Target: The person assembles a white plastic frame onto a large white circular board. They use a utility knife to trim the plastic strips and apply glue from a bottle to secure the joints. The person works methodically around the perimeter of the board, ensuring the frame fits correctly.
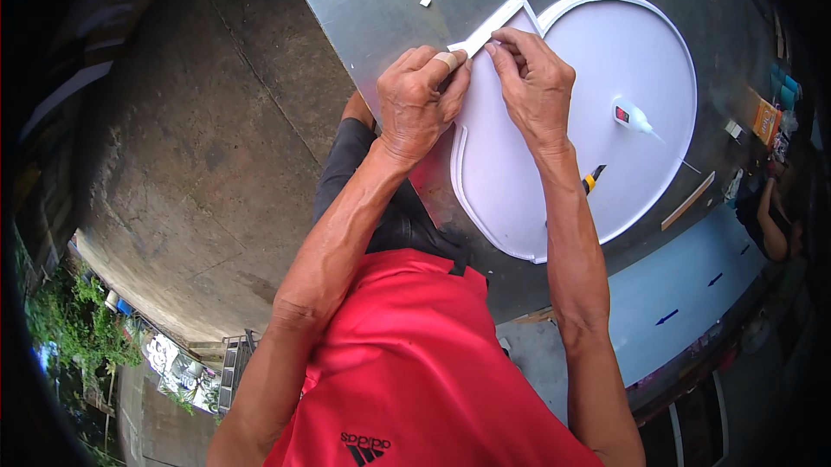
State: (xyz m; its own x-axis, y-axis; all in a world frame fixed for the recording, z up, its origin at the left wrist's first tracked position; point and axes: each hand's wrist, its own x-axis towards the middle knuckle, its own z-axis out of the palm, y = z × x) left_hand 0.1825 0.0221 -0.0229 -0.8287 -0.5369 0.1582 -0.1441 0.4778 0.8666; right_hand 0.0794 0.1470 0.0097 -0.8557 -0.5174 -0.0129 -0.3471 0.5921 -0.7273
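Observation:
A white curved panel with a thin raised rim lies in front of me, broad and round on the right, narrowing to an angular corner at the top. My left hand, with a tan bandage on one finger, pinches the end of a white edging strip along that corner. Thumb and index finger of my right hand close on the same strip a little further along; their exact contact is partly hidden. On the panel rest a small white glue bottle with a thin nozzle and a yellow and black utility knife, partly behind my right forearm.
The panel lies on a dark metal table. A small white block sits near the far edge. To the right are a wooden strip, an orange box and a light blue sheet. Another person's arm shows far right.

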